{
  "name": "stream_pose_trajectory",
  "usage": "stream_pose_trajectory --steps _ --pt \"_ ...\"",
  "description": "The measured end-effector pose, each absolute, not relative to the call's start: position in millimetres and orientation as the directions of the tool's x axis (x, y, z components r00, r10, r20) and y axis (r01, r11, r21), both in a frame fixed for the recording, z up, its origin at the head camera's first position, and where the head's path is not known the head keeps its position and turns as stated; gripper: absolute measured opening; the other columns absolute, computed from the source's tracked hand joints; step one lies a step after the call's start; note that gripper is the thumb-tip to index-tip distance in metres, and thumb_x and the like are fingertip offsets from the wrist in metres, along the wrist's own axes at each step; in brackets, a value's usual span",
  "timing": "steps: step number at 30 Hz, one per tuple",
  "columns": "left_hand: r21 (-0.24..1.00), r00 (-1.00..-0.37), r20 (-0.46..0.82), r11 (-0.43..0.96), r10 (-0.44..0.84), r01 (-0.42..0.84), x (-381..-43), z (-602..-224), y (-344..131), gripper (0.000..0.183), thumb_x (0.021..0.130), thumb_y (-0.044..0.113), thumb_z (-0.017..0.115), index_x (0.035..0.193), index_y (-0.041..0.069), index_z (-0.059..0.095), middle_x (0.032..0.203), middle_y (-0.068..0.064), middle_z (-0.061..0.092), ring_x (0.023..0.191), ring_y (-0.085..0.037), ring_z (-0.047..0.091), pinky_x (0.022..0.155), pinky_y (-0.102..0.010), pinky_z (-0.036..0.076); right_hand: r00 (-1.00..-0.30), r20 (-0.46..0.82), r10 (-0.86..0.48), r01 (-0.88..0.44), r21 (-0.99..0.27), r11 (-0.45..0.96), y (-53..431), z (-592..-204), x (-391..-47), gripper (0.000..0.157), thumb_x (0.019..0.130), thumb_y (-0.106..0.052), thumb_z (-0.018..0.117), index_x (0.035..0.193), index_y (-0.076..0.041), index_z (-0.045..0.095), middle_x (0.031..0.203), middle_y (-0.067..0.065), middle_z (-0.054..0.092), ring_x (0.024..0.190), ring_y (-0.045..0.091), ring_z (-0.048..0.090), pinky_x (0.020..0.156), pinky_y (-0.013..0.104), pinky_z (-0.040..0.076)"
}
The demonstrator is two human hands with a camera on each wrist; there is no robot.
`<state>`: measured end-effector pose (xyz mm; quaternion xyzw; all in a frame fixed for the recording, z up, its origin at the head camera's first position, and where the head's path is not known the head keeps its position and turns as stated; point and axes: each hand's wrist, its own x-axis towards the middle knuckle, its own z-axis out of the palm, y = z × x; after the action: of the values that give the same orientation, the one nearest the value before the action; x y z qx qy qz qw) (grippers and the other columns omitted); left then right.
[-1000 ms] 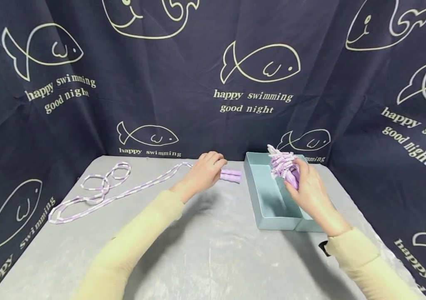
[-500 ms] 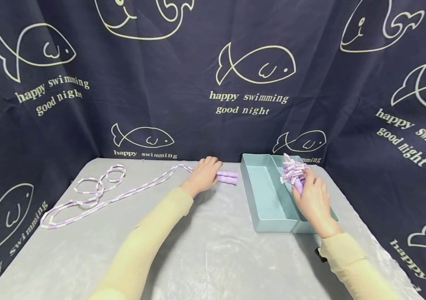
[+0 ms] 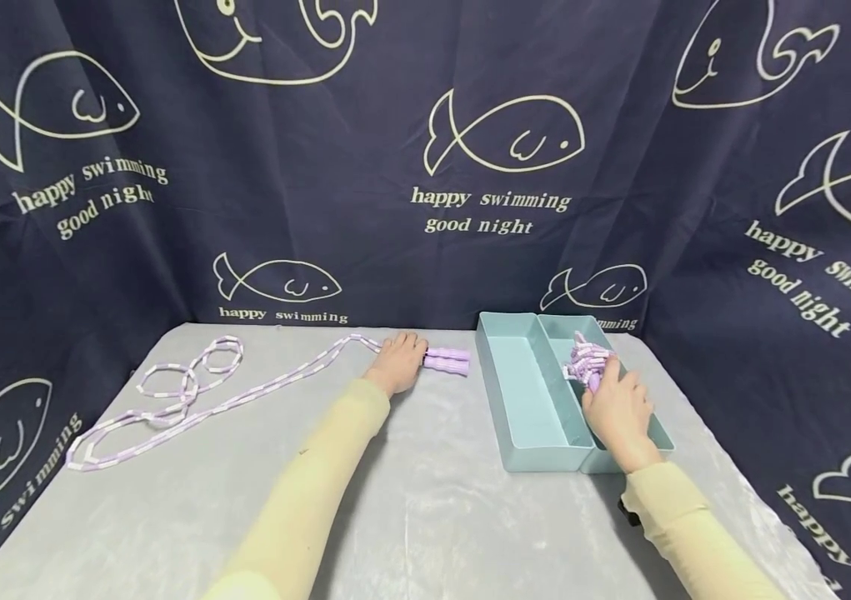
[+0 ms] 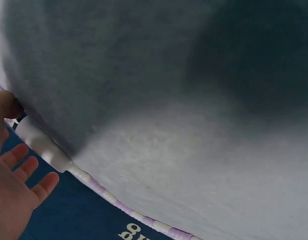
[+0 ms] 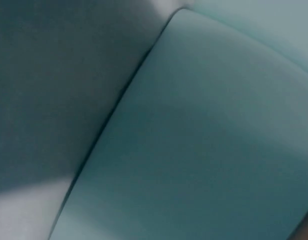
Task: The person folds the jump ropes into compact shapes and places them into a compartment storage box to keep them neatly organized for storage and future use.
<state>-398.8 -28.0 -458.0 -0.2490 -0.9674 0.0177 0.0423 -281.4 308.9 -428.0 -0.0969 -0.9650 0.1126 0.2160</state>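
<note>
My right hand grips a bundled purple-and-white jump rope, low inside the right-hand teal box. Part of a purple handle shows at the bundle's lower side. A second jump rope trails across the left of the table, looped at its far end. Its two purple handles lie side by side, just right of my left hand. The left wrist view shows several fingers spread loosely, apart from a pale tubular end piece. A beaded cord runs on from that piece.
The left-hand teal box stands against the right one, its inside in plain view. Behind the grey table hangs a dark blue curtain with fish drawings. The right wrist view is mostly filled by a teal box wall.
My right hand has carried the bundled jump rope right and lowered it from above the boxes into the right one. My left hand has sunk slightly beside the handles. The head view has shifted.
</note>
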Motion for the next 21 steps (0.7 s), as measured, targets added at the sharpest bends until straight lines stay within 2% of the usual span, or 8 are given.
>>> stream_pose_trajectory --steps 4,7,13,17,21 --pt "-0.074 -0.877 0.043 0.877 0.478 0.474 -396.1 -460.3 -28.0 0.044 0.096 0.011 0.04 0.14 0.01 0.038 0.141 -0.009 0.042 0.131 -0.029 0.036 0.107 -0.048 0.03 -0.899 0.343 0.273 0.184 -0.271 0.945 309.8 -431.6 -285.5 0.063 0.083 -0.016 0.059 0.133 0.006 0.027 0.103 0.043 0.04 0.091 0.062 0.045 0.067 0.067 0.037" --pt "-0.098 -0.873 0.024 0.871 0.487 0.482 -393.6 -458.0 -26.8 0.043 0.097 0.011 0.039 0.14 0.009 0.038 0.138 -0.009 0.044 0.129 -0.028 0.039 0.107 -0.045 0.03 -0.908 0.315 0.276 0.194 -0.269 0.943 311.9 -436.8 -289.0 0.062 0.084 -0.015 0.058 0.133 0.007 0.027 0.104 0.044 0.04 0.093 0.062 0.044 0.07 0.068 0.036" --pt "-0.127 -0.875 0.001 0.868 0.484 0.48 -394.4 -456.2 -25.0 0.038 0.097 0.01 0.04 0.134 0.005 0.04 0.13 -0.01 0.045 0.121 -0.027 0.041 0.104 -0.042 0.031 -0.936 0.266 0.231 0.166 -0.246 0.955 316.5 -450.0 -295.6 0.062 0.084 -0.014 0.061 0.13 0.007 0.027 0.1 0.045 0.038 0.091 0.062 0.042 0.068 0.069 0.035" --pt "-0.091 -0.881 0.003 0.877 0.474 0.471 -394.8 -458.1 -24.8 0.033 0.097 0.007 0.038 0.13 0.004 0.043 0.127 -0.011 0.046 0.119 -0.027 0.043 0.102 -0.043 0.033 -0.949 0.237 0.207 0.151 -0.235 0.96 317.9 -452.3 -297.5 0.064 0.084 -0.016 0.061 0.132 0.006 0.025 0.1 0.044 0.037 0.092 0.061 0.041 0.067 0.069 0.034" --pt "-0.087 -0.878 0.025 0.876 0.478 0.475 -393.5 -460.3 -23.2 0.031 0.095 0.008 0.042 0.125 0.003 0.045 0.122 -0.012 0.047 0.115 -0.028 0.044 0.098 -0.043 0.035 -0.956 0.224 0.188 0.139 -0.218 0.966 319.0 -452.3 -297.4 0.067 0.084 -0.017 0.061 0.135 0.007 0.023 0.102 0.045 0.037 0.092 0.061 0.041 0.067 0.069 0.035"
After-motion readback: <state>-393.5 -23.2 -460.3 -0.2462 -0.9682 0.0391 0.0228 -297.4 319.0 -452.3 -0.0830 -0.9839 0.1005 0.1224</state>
